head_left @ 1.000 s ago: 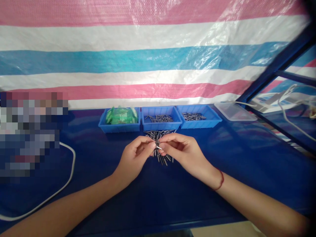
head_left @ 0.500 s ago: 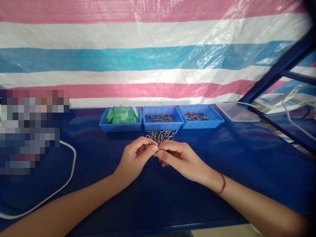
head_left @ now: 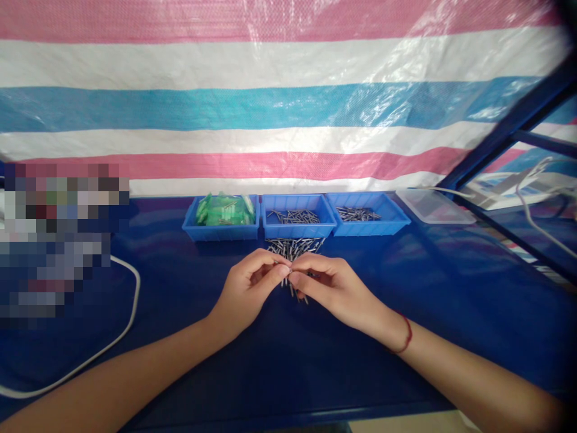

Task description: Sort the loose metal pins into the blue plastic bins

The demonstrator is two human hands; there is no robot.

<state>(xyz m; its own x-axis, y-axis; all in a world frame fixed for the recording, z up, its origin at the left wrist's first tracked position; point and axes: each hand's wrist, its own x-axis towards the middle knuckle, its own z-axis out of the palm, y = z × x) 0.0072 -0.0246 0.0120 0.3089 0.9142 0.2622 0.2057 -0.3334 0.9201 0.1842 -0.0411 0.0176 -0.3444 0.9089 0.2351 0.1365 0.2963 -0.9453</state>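
Observation:
My left hand (head_left: 256,282) and my right hand (head_left: 336,288) meet fingertip to fingertip above a pile of thin metal pins (head_left: 295,245) on the blue table. Each hand is closed in a pinch. Whatever sits between the fingertips is mostly covered and too small to name. More pins stick out below the hands. Just behind the pile stands a blue bin (head_left: 297,230) holding similar metal pins. A second blue bin (head_left: 372,227) to its right holds more of them. On the left, another blue bin (head_left: 220,233) contains green plastic packets (head_left: 225,209).
A translucent plastic lid (head_left: 435,205) lies right of the bins. A white cable (head_left: 135,288) curves over the table (head_left: 252,385) at left, beside a blurred-out area. A dark blue metal frame (head_left: 509,129) stands at right, and a striped plastic sheet (head_left: 270,108) hangs behind.
My right hand's fingers have shifted slightly and now press closer to my left fingertips. More of the pins beneath the hands show. The bins have not moved.

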